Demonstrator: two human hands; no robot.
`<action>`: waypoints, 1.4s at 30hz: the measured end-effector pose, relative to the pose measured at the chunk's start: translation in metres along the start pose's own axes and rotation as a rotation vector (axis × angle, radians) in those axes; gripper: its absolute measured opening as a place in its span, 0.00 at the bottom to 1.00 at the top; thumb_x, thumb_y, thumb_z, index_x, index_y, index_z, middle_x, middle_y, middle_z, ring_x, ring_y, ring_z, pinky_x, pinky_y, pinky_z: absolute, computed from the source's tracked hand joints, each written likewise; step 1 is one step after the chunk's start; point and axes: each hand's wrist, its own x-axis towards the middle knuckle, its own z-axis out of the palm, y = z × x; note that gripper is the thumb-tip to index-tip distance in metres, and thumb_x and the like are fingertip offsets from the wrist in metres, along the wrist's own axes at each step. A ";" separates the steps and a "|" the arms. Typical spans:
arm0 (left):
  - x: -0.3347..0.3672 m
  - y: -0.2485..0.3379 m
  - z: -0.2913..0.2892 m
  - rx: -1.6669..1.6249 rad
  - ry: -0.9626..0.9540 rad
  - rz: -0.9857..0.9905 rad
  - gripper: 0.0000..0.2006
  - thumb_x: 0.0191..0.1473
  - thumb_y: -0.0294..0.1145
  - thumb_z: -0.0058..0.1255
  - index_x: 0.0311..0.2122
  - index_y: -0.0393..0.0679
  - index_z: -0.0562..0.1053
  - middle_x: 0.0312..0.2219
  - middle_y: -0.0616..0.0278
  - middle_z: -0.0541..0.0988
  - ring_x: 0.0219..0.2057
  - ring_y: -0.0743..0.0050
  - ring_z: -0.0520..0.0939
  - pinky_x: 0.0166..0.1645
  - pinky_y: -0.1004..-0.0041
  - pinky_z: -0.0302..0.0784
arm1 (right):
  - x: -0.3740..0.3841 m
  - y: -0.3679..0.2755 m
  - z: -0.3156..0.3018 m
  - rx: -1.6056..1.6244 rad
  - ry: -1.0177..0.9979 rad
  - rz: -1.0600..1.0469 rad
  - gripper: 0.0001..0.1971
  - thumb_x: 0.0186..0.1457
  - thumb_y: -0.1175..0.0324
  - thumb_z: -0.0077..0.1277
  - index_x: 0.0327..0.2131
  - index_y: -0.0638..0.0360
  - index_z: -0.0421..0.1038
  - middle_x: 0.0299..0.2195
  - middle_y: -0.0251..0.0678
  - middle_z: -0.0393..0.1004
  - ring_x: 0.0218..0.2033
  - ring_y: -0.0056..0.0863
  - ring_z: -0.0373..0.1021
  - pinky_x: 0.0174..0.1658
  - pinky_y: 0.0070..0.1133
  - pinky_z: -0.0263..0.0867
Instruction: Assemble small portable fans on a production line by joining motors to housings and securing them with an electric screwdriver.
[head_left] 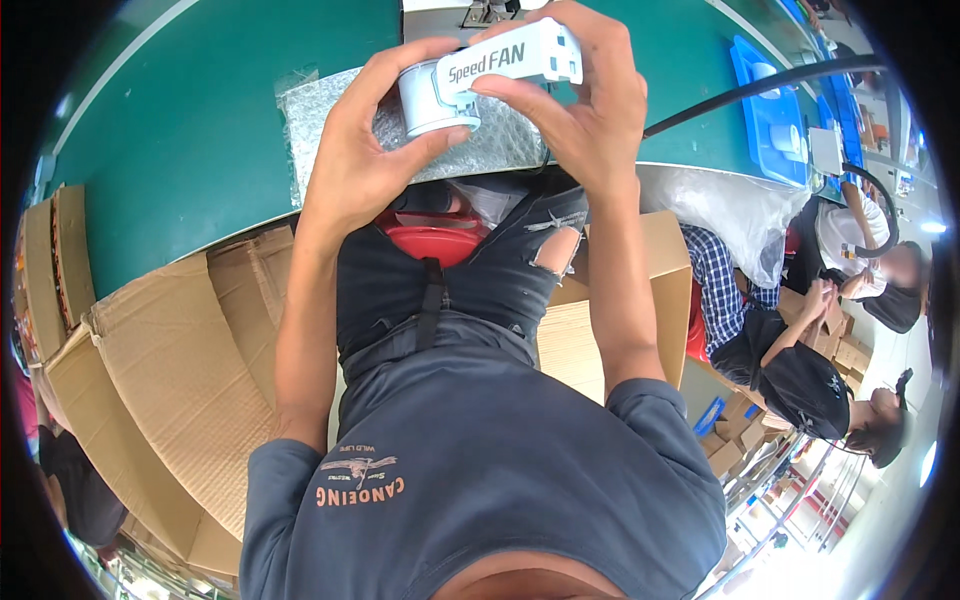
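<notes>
Above the near edge of the green bench, both my hands hold up a small handheld fan point(425, 100). Its round drum-like part is pale blue. A white bar-shaped part point(510, 62) with dark print and square openings at its end joins the drum or lies against it; I cannot tell which. My left hand point(362, 165) is closed around the drum, thumb at the bottom rim and fingers over the top. My right hand point(603, 115) grips the white bar between its thumb below and fingers above. The undersides are hidden.
Bubble wrap point(300, 110) is taped to the green bench point(180, 160) under my hands. A black hose point(745, 93) crosses at right, by a blue tray point(765, 110) with white parts. Open cardboard boxes point(170, 370) flank my lap. Other people point(790, 360) sit at right.
</notes>
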 end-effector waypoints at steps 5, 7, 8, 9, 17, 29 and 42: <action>-0.001 0.003 -0.002 0.023 -0.020 0.015 0.30 0.45 0.26 0.69 0.56 0.44 0.75 0.44 0.60 0.79 0.46 0.67 0.79 0.54 0.71 0.73 | 0.001 0.049 0.027 0.222 0.211 -0.525 0.33 0.43 0.67 0.75 0.53 0.60 0.69 0.44 0.42 0.78 0.42 0.36 0.78 0.44 0.28 0.74; -0.002 0.003 -0.004 0.070 -0.028 0.006 0.29 0.45 0.26 0.69 0.56 0.43 0.76 0.45 0.60 0.79 0.47 0.67 0.79 0.54 0.72 0.73 | -0.007 0.050 0.025 0.198 0.192 -0.457 0.33 0.45 0.68 0.74 0.54 0.60 0.69 0.45 0.43 0.77 0.43 0.37 0.78 0.44 0.28 0.74; -0.003 0.002 -0.005 0.073 -0.032 0.006 0.29 0.45 0.26 0.69 0.56 0.43 0.76 0.45 0.60 0.79 0.47 0.67 0.79 0.54 0.72 0.73 | -0.007 0.044 0.023 0.176 0.169 -0.393 0.32 0.46 0.69 0.73 0.55 0.61 0.69 0.46 0.44 0.77 0.44 0.38 0.78 0.45 0.28 0.73; -0.004 0.001 -0.005 0.048 -0.017 0.010 0.29 0.45 0.26 0.70 0.56 0.42 0.76 0.45 0.60 0.79 0.47 0.68 0.80 0.54 0.72 0.73 | -0.004 0.039 0.020 0.176 0.173 -0.392 0.32 0.46 0.69 0.73 0.55 0.61 0.69 0.46 0.44 0.77 0.44 0.38 0.78 0.45 0.28 0.73; -0.005 0.000 -0.001 0.072 0.029 0.064 0.28 0.47 0.28 0.70 0.55 0.40 0.76 0.48 0.57 0.80 0.47 0.67 0.80 0.54 0.72 0.73 | 0.003 -0.010 -0.003 0.087 -0.119 0.093 0.33 0.54 0.69 0.66 0.61 0.60 0.64 0.51 0.49 0.73 0.50 0.47 0.75 0.51 0.31 0.71; -0.003 0.011 -0.002 0.219 -0.024 0.067 0.27 0.47 0.25 0.67 0.55 0.38 0.74 0.47 0.53 0.78 0.48 0.57 0.79 0.54 0.68 0.73 | 0.000 0.012 0.012 0.364 -0.088 0.181 0.30 0.56 0.67 0.62 0.61 0.55 0.63 0.51 0.46 0.72 0.41 0.41 0.77 0.41 0.29 0.72; -0.006 0.016 -0.016 -0.009 0.035 -0.133 0.28 0.49 0.23 0.67 0.57 0.35 0.73 0.49 0.57 0.78 0.52 0.68 0.79 0.59 0.68 0.73 | 0.119 -0.009 -0.040 1.210 0.118 0.085 0.19 0.67 0.63 0.52 0.55 0.67 0.65 0.27 0.35 0.72 0.24 0.21 0.69 0.30 0.19 0.67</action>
